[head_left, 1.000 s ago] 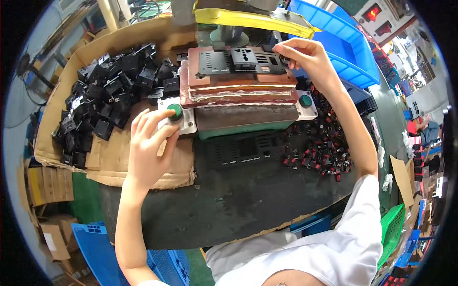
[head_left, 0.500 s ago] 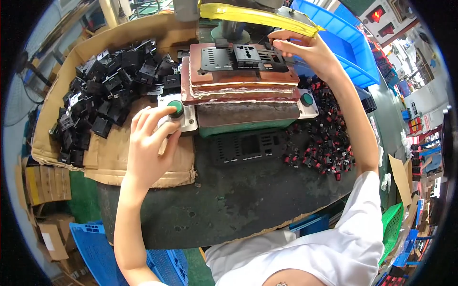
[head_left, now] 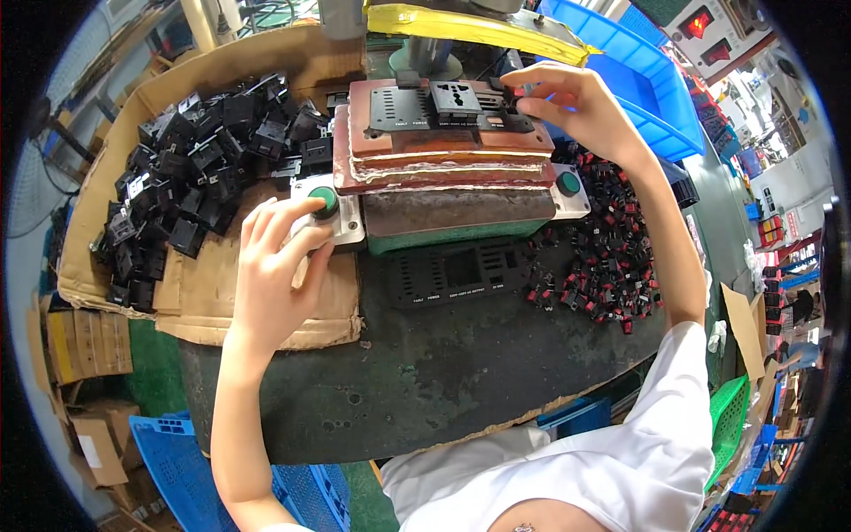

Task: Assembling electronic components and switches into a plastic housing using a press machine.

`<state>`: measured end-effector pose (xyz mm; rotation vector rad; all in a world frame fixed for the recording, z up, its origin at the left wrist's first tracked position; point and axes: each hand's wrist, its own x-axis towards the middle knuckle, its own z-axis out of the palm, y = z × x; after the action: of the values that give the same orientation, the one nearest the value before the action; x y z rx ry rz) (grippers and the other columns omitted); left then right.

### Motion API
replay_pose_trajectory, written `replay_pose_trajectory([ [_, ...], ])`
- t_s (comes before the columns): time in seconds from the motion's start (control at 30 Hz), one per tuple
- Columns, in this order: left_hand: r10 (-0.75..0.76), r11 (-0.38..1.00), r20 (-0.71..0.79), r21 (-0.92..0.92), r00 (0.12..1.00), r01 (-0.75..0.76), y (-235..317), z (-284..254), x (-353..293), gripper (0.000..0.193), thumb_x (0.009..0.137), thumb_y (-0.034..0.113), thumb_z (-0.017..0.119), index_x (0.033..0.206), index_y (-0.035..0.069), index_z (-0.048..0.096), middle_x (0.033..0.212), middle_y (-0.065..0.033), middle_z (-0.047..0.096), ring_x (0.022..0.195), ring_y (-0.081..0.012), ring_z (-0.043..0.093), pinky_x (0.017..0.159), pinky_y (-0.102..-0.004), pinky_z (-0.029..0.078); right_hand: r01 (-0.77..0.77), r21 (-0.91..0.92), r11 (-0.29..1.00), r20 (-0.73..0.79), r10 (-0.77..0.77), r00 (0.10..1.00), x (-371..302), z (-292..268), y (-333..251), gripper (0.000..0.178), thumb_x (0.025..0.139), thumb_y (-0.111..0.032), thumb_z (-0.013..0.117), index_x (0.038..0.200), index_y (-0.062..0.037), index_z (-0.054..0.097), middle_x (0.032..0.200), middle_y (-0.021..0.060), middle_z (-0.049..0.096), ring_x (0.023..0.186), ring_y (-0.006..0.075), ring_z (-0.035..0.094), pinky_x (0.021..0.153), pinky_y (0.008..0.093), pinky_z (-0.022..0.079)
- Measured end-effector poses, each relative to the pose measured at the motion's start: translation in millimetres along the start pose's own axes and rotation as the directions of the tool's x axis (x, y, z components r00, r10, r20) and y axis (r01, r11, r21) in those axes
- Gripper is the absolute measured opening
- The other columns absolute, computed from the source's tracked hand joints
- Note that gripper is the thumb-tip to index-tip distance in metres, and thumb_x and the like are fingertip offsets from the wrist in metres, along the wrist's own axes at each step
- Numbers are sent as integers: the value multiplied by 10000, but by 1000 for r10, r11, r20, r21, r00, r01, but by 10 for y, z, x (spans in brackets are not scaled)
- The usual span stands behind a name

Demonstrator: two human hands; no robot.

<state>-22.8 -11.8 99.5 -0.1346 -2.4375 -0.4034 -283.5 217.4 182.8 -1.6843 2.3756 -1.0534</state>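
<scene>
A black slotted panel [head_left: 403, 108] lies on a stack of reddish-brown plates [head_left: 363, 168] on the press base. A black socket [head_left: 456, 98] sits in the panel and stands proud of it. My right hand [head_left: 581, 102] is at the panel's right end, thumb and fingers pinched on a small black-and-red rocker switch [head_left: 519, 91], mostly hidden. My left hand [head_left: 277, 262] is beside the left button box, index fingertip on its green push button [head_left: 324, 202], the other fingers apart and holding nothing. A second green button [head_left: 568, 183] is at the right.
A cardboard tray [head_left: 257, 306] on the left holds a heap of black sockets [head_left: 199, 160]. Loose rocker switches [head_left: 612, 257] are piled at the right. Another black panel [head_left: 456, 275] lies before the base. Yellow tape [head_left: 479, 27] wraps the press above; a blue crate [head_left: 683, 115] stands behind.
My right hand has moved slightly down and right over the panel's end, and red now shows between its fingertips. The left hand has stayed at the green button.
</scene>
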Motion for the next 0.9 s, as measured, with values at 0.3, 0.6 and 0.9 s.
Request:
replay_pose_trajectory([
  [0.3, 4, 1000, 10, 8, 1000, -4, -5, -2, -3, 155, 709, -2, 649, 845, 43, 589, 1062, -91, 587, 991, -306, 531, 908, -420, 381, 49, -122, 991, 45, -44, 998, -1, -20, -16, 266, 809, -125, 667, 1071, -82, 655, 859, 15, 639, 724, 71, 566, 554, 214, 414],
  [0.6, 10, 1000, 8, 4, 1000, -10, -8, 3, 5, 172, 703, -8, 651, 856, 45, 594, 1067, -84, 590, 990, -296, 539, 918, -420, 382, 101, -122, 987, 46, -96, 994, 7, -39, 26, 281, 797, -122, 677, 1075, -87, 656, 883, 8, 647, 738, 64, 559, 529, 209, 396],
  [0.9, 1, 1000, 12, 4, 1000, -1, -5, 1, -3, 167, 710, -4, 647, 860, 47, 596, 1066, -81, 592, 987, -285, 545, 928, -426, 379, 99, -157, 983, 80, -88, 993, 30, -44, 18, 271, 792, -122, 680, 1061, -90, 665, 932, -5, 657, 761, 66, 554, 534, 210, 386],
])
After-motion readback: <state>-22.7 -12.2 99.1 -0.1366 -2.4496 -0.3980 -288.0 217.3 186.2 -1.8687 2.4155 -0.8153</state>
